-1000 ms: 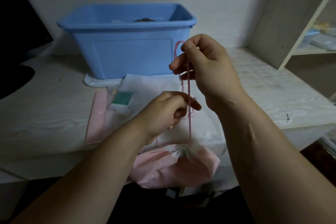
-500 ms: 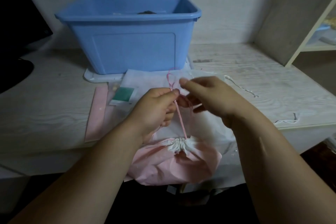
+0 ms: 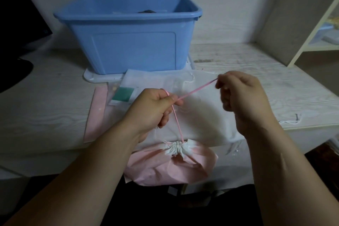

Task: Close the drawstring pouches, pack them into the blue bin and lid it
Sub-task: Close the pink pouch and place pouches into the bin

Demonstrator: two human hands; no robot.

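A pink drawstring pouch hangs at the table's front edge, its white mouth gathered tight. Its pink drawstring rises from the mouth to my left hand, which pinches it, then runs taut up and right to my right hand, which pinches its end. A white pouch lies flat on the table under my hands, on top of a flat pink pouch. The open blue bin stands behind them on a white lid, with something dark inside.
A small packet with a green card lies left of my left hand. A shelf unit stands at the right. A dark object sits at the left edge. A loose white cord lies near the table's right front edge.
My right hand has moved right and away from the left, drawing the pink drawstring out taut between the two hands. A second ago it held the string high above the pouch.
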